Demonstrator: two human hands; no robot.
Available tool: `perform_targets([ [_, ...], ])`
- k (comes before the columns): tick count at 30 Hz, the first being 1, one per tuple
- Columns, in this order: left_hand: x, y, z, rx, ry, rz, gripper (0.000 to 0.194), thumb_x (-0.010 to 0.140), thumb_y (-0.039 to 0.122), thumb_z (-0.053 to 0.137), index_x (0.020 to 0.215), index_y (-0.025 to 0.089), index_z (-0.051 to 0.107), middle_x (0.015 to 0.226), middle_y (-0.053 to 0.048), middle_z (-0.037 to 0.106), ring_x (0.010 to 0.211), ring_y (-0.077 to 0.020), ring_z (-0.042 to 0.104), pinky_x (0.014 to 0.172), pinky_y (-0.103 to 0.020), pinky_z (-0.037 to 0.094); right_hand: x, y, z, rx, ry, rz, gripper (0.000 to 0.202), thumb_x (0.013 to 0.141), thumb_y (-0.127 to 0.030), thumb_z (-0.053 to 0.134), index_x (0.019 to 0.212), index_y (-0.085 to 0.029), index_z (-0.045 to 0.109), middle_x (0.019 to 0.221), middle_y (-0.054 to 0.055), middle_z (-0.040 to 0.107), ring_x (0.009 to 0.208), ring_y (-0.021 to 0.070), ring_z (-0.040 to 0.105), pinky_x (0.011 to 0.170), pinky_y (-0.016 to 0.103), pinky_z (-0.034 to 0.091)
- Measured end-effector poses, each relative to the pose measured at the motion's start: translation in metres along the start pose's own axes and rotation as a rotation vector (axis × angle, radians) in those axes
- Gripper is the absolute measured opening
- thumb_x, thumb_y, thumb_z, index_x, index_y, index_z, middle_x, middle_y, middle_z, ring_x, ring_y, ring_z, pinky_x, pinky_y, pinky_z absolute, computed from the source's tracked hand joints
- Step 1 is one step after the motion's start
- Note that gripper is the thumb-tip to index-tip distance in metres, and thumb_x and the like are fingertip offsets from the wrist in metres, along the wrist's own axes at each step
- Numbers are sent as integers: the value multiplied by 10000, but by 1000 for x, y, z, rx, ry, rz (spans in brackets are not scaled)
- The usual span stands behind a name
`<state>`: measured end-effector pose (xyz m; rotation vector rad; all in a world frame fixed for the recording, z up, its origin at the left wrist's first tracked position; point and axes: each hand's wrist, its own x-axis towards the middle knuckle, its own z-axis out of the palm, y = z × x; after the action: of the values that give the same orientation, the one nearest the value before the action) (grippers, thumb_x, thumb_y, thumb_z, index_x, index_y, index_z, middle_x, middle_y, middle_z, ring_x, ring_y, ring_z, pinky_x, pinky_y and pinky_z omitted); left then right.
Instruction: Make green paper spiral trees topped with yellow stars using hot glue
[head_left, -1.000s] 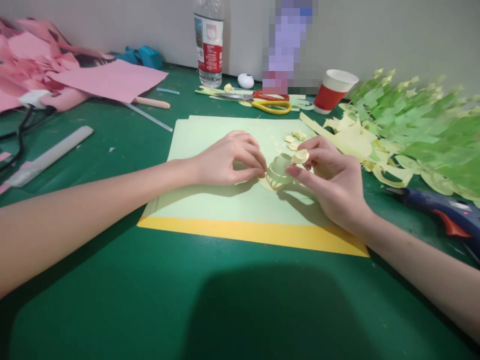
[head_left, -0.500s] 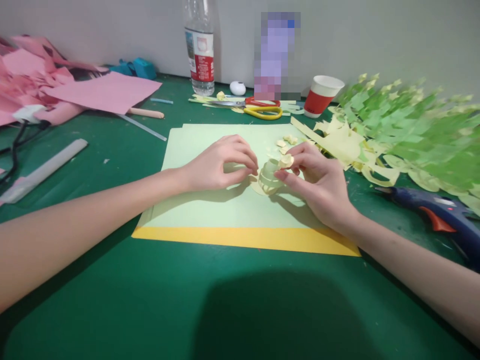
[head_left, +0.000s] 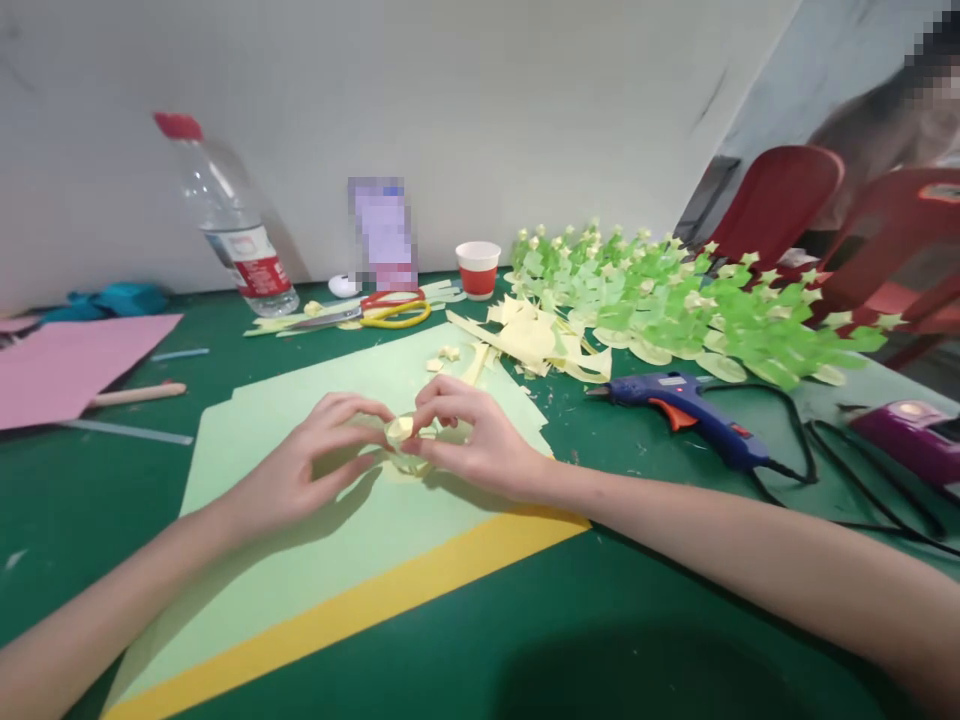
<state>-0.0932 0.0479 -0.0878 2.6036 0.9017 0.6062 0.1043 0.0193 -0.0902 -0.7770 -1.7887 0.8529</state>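
Both hands meet over a small curled pale-yellow paper piece [head_left: 403, 432], which sits near the middle of the pale green paper sheet [head_left: 315, 560]. The left hand [head_left: 300, 470] pinches the piece from one side, its grip closed with thumb and fingertips touching the paper. The right hand [head_left: 469, 440] closes on the opposite side, fingers bent over the top.

The green sheet lies on a yellow paper sheet [head_left: 360, 605], whose edge shows along the near side, on the dark green worktop [head_left: 637, 620].

Beyond the green sheet stand a red-and-white paper cup [head_left: 478, 268], contents hidden, and a clear plastic water bottle with a red cap [head_left: 229, 225]. Yellow-and-red-handled scissors [head_left: 367, 312] lie between them. To the sheet's right lie a blue hot glue gun [head_left: 686, 410] and a heap of green paper cut-outs [head_left: 675, 310]. The worktop is bare nearest the person.
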Motion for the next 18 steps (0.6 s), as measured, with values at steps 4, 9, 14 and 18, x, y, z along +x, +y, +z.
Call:
perform_targets([
  [4,2,5,-4,17,142,-276,216,781,368,423,880,254,578,997,-25,573,946,-198,532,821,-312,439,0,-2,1,29,1,13,64,697,-133,590,642,-153,563,717,-11,459,691,94,468,645,242,396],
  [9,18,-8,-29,241,303,-490,337,847,386,263,732,184,507,770,-31,610,728,-162,587,647,-262,477,-1,-2,4,50,6,62,108,696,-112,572,601,-158,553,706,-2,461,707,113,477,643,264,399],
  [14,59,-66,-69,449,176,-513,258,879,279,323,982,147,519,897,-43,619,764,-138,592,704,-274,480,-1,-3,4,100,-16,122,118,711,-124,550,602,-167,539,710,0,452,699,118,471,640,276,408],
  [18,88,-111,-89,632,-40,-491,234,841,287,473,1021,154,540,1063,-71,557,917,-180,554,787,-382,466,-1,-4,4,106,-18,148,127,711,-129,544,592,-171,525,708,0,442,695,122,467,659,293,414],
])
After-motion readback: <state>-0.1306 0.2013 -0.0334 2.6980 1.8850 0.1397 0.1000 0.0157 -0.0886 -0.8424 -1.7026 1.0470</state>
